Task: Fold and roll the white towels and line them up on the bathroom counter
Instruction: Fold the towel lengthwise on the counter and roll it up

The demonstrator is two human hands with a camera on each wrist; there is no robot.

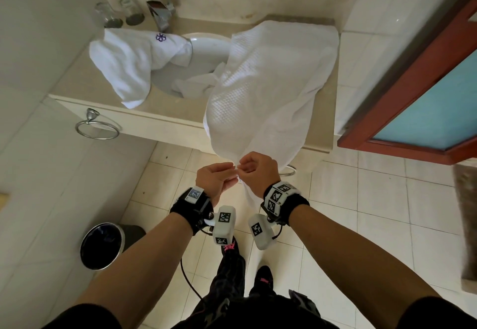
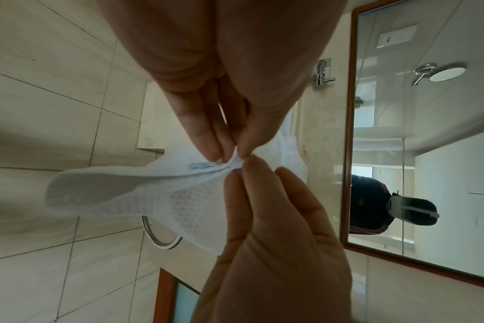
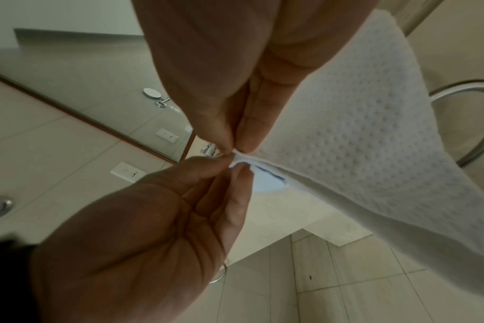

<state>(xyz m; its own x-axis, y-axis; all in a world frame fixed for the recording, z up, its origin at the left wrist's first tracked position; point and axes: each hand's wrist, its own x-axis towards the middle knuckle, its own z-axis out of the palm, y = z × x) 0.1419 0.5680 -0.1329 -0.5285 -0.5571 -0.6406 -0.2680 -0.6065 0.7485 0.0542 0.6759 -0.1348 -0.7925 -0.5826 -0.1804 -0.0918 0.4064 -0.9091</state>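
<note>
A white waffle-weave towel lies over the right part of the beige counter and hangs past its front edge. Both hands meet at its lowest corner, in front of the counter. My left hand pinches the corner between thumb and fingers. My right hand pinches the same bunched corner right beside it, its fingertips closed on the hem of the waffle towel. A terry towel with a purple emblem is draped over the sink's left rim. A smaller crumpled white cloth lies in the basin.
Two glasses and a chrome faucet stand at the back of the counter by the sink. A towel ring hangs below the counter front. A dark bin stands on the floor left, a wood-framed door right.
</note>
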